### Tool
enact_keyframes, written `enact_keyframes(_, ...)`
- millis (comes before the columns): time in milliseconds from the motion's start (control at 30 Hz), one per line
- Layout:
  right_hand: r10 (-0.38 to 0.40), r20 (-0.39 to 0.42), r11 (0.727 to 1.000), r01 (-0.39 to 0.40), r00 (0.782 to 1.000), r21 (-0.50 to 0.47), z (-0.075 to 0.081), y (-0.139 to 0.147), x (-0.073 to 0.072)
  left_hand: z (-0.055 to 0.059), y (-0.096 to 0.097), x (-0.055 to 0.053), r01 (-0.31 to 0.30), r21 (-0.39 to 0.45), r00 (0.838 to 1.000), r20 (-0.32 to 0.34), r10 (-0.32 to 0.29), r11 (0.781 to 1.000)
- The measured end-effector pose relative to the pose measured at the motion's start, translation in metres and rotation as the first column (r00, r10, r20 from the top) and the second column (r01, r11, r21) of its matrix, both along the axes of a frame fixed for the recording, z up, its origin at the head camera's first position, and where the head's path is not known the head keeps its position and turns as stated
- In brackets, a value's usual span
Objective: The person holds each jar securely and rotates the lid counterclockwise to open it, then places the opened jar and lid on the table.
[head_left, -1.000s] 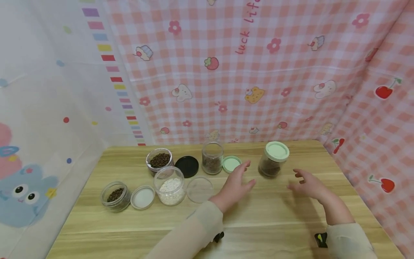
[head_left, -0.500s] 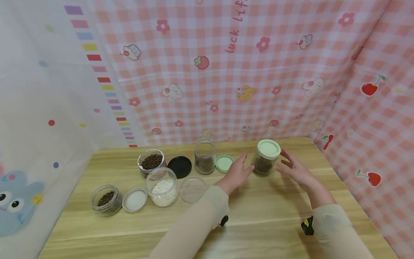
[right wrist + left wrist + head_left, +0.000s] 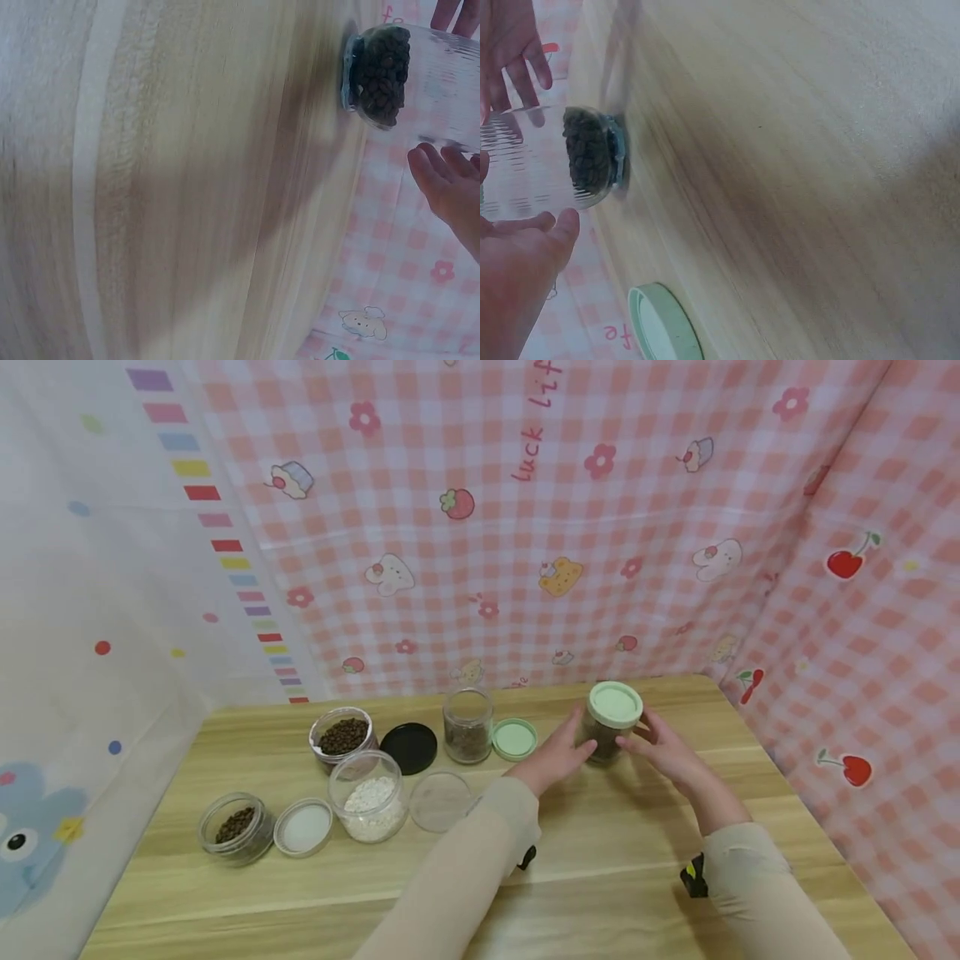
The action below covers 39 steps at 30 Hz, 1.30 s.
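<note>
A tall clear jar (image 3: 606,739) with a pale green lid (image 3: 615,703) stands toward the back right of the table. Dark bean-like pieces (image 3: 382,75) fill its lower part. My left hand (image 3: 553,758) cups the jar's left side, thumb in front and fingers reaching round behind. From the other side my right hand (image 3: 667,756) comes round it, thumb at the front, fingers at the far side. In the right wrist view, the right fingertips (image 3: 426,154) lie right at the jar's wall. A loose green lid (image 3: 514,739) lies left of the left hand.
Left stand an uncovered clear jar (image 3: 468,727) with dark contents, a jar of white flakes (image 3: 369,802), and brown pellets in two jars (image 3: 341,739), (image 3: 236,835). A black lid (image 3: 408,748), clear lid (image 3: 440,802) and white lid (image 3: 303,827) lie between. Checked cloth (image 3: 450,568) hangs behind.
Both hands have closed in on the green-lidded jar from either side, the right hand moving left and the left hand reaching its wall. The head view has shifted right.
</note>
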State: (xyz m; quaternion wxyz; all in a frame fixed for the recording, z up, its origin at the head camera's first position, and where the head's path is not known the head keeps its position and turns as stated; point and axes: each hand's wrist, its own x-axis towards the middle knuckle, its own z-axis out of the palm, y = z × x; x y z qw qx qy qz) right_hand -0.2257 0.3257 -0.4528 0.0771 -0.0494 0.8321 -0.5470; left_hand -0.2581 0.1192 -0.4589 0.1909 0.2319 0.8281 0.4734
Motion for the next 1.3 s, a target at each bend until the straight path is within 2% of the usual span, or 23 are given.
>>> enact_keyframes(267, -0.06, -0.063, 0.991, 0.066, 0.996, 0.113, 0.004, -0.011, -0.007, 0.0, -0.005, -0.001, -0.012, -0.009, 0.997, -0.08, 0.012, 1.0)
enact_keyframes(467, -0.077, -0.094, 0.98, 0.092, 0.993, 0.176, 0.004, -0.012, -0.006, -0.001, -0.009, 0.002, -0.04, -0.028, 0.991, -0.128, 0.036, 0.999)
enact_keyframes(733, -0.074, -0.132, 0.978, 0.098, 0.989, 0.187, 0.002, -0.019, 0.007, -0.009, -0.015, 0.008, -0.118, -0.062, 0.962, -0.253, 0.099, 0.991)
enact_keyframes(833, -0.078, -0.146, 0.977, 0.105, 0.986, 0.183, 0.001, -0.024, 0.013, -0.012, -0.021, 0.011, -0.139, -0.06, 0.955, -0.272, 0.117, 0.989)
enact_keyframes(933, -0.088, -0.154, 0.975, 0.117, 0.984, 0.19, -0.001, -0.031, 0.02, -0.015, -0.027, 0.016, -0.145, -0.047, 0.955, -0.267, 0.128, 0.988)
enact_keyframes(1100, -0.11, -0.155, 0.969, 0.141, 0.982, 0.204, -0.003, -0.042, 0.032, -0.017, -0.039, 0.029, -0.148, -0.053, 0.96, -0.247, 0.131, 0.988)
enact_keyframes(1200, -0.115, -0.152, 0.966, 0.146, 0.982, 0.215, -0.002, -0.05, 0.04, -0.018, -0.045, 0.038, -0.161, -0.07, 0.954, -0.268, 0.137, 0.984)
enact_keyframes(1300, -0.115, -0.141, 0.967, 0.143, 0.983, 0.212, -0.002, -0.058, 0.047, -0.022, -0.052, 0.045, -0.181, -0.078, 0.937, -0.317, 0.148, 0.98)
